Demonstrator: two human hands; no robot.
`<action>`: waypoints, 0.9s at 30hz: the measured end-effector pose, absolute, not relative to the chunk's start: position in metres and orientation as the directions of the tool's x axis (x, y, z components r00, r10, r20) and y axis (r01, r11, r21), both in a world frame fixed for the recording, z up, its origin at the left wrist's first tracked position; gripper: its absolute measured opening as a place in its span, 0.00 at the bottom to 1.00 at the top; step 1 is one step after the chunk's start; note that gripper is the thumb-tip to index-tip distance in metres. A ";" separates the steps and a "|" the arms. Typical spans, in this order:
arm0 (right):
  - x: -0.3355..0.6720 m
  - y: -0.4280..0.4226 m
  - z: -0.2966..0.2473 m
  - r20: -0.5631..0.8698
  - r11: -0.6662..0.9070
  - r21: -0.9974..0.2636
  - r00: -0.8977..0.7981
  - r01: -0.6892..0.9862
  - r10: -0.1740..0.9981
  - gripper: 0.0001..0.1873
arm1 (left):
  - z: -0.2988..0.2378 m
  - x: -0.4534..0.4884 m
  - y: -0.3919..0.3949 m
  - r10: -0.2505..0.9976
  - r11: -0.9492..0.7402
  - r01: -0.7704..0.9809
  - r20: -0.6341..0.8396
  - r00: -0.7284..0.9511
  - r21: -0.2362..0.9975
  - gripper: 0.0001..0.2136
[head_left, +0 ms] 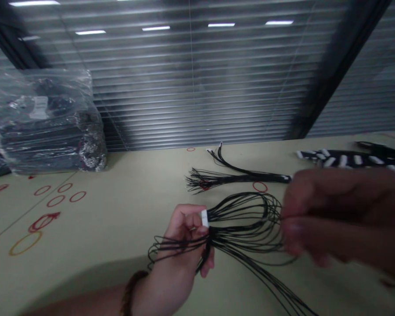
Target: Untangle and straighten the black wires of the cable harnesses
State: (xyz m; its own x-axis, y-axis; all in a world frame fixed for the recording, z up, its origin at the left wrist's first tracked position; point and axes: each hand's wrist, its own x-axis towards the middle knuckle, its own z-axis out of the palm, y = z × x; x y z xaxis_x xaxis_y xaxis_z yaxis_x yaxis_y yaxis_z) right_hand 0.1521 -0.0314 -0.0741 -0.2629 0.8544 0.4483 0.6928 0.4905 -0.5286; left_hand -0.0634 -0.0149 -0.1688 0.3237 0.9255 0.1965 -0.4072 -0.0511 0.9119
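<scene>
My left hand is closed round a bundle of thin black wires and pinches a small white connector between thumb and forefinger. The wires loop out to the right and trail off toward the lower right. My right hand, blurred and close to the camera, has its fingers pinched together on the looped part of the same wires. A beaded bracelet sits on my left wrist.
A second black wire harness lies on the beige table behind my hands. Taped black bundles lie at the far right. A clear plastic bag of dark items stands at the back left. Red circles mark the tabletop.
</scene>
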 end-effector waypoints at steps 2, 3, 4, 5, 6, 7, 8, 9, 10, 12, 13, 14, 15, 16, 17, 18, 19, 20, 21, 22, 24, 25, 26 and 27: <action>0.127 -0.037 -0.088 0.427 0.544 -0.516 -0.352 0.662 0.833 0.08 | -0.169 -0.063 -0.017 0.914 -0.049 -0.415 0.208 0.349 0.908 0.03; 0.118 -0.039 -0.094 0.440 0.560 -0.483 -0.366 0.673 0.820 0.08 | -0.169 -0.063 -0.018 0.908 -0.047 -0.421 0.215 0.361 0.906 0.03; 0.113 -0.040 -0.100 0.460 0.569 -0.444 -0.369 0.692 0.808 0.08 | -0.169 -0.063 -0.019 0.902 -0.045 -0.426 0.220 0.371 0.903 0.04; 0.110 -0.042 -0.105 0.480 0.574 -0.403 -0.369 0.713 0.796 0.08 | -0.169 -0.064 -0.020 0.899 -0.038 -0.429 0.218 0.380 0.902 0.04; 0.109 -0.043 -0.109 0.508 0.586 -0.366 -0.373 0.723 0.777 0.08 | -0.169 -0.064 -0.021 0.896 -0.027 -0.431 0.214 0.390 0.902 0.03; 0.109 -0.044 -0.112 0.527 0.594 -0.335 -0.377 0.731 0.762 0.08 | -0.169 -0.064 -0.022 0.894 -0.016 -0.432 0.207 0.399 0.902 0.03; 0.110 -0.044 -0.114 0.543 0.602 -0.310 -0.382 0.736 0.747 0.09 | -0.169 -0.065 -0.022 0.892 -0.003 -0.434 0.198 0.406 0.901 0.03; 0.112 -0.044 -0.115 0.551 0.609 -0.290 -0.391 0.738 0.737 0.10 | -0.169 -0.065 -0.023 0.889 0.009 -0.442 0.195 0.413 0.897 0.03; 0.112 -0.044 -0.116 0.557 0.613 -0.275 -0.397 0.741 0.729 0.10 | -0.170 -0.065 -0.023 0.885 0.013 -0.460 0.204 0.418 0.888 0.04; 0.112 -0.044 -0.117 0.557 0.613 -0.252 -0.406 0.749 0.725 0.10 | -0.173 -0.066 -0.023 0.869 0.011 -0.495 0.237 0.434 0.869 0.05; 0.112 -0.044 -0.117 0.554 0.614 -0.250 -0.410 0.748 0.725 0.10 | -0.174 -0.066 -0.022 0.862 0.009 -0.504 0.249 0.442 0.864 0.06; 0.111 -0.043 -0.117 0.555 0.616 -0.247 -0.412 0.748 0.722 0.10 | -0.175 -0.066 -0.022 0.857 0.006 -0.511 0.259 0.446 0.860 0.07; 0.111 -0.043 -0.117 0.560 0.617 -0.245 -0.410 0.748 0.720 0.10 | -0.176 -0.065 -0.022 0.856 0.004 -0.514 0.263 0.445 0.858 0.07; 0.111 -0.043 -0.117 0.563 0.622 -0.244 -0.414 0.744 0.716 0.09 | -0.177 -0.065 -0.021 0.855 0.000 -0.517 0.268 0.444 0.856 0.08; 0.111 -0.043 -0.117 0.566 0.626 -0.243 -0.416 0.741 0.712 0.09 | -0.178 -0.065 -0.021 0.857 -0.003 -0.521 0.271 0.437 0.853 0.08; 0.112 -0.044 -0.117 0.569 0.629 -0.239 -0.418 0.740 0.708 0.09 | -0.178 -0.065 -0.020 0.857 -0.008 -0.528 0.278 0.434 0.849 0.08; 0.113 -0.044 -0.117 0.571 0.633 -0.234 -0.422 0.738 0.704 0.08 | -0.180 -0.065 -0.019 0.850 -0.015 -0.537 0.293 0.437 0.844 0.08; 0.115 -0.045 -0.117 0.575 0.640 -0.228 -0.428 0.734 0.697 0.08 | -0.181 -0.064 -0.018 0.841 -0.026 -0.545 0.313 0.441 0.838 0.09; 0.115 -0.046 -0.117 0.573 0.646 -0.224 -0.438 0.729 0.693 0.08 | -0.183 -0.064 -0.017 0.834 -0.035 -0.546 0.325 0.445 0.837 0.09; 0.116 -0.046 -0.117 0.565 0.652 -0.218 -0.451 0.726 0.691 0.08 | -0.184 -0.064 -0.016 0.828 -0.045 -0.547 0.338 0.448 0.836 0.10; 0.115 -0.046 -0.118 0.552 0.668 -0.203 -0.479 0.716 0.682 0.10 | -0.188 -0.064 -0.015 0.823 -0.060 -0.537 0.347 0.451 0.841 0.10; 0.114 -0.047 -0.119 0.554 0.673 -0.196 -0.486 0.713 0.676 0.11 | -0.190 -0.064 -0.016 0.824 -0.066 -0.531 0.346 0.449 0.845 0.10; 0.112 -0.047 -0.120 0.559 0.679 -0.189 -0.491 0.710 0.668 0.12 | -0.191 -0.064 -0.016 0.829 -0.069 -0.520 0.339 0.445 0.851 0.10; 0.111 -0.047 -0.122 0.566 0.683 -0.184 -0.492 0.707 0.662 0.14 | -0.191 -0.064 -0.018 0.831 -0.070 -0.511 0.334 0.446 0.857 0.09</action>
State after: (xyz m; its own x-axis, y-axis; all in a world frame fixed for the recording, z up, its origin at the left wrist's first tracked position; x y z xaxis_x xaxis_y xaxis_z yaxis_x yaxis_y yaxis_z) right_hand 0.1107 -0.0472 -0.1217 -0.4916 0.6619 0.5659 0.7072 0.6826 -0.1840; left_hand -0.0643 -0.0177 -0.1911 0.4459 0.8306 0.3335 -0.5107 -0.0699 0.8569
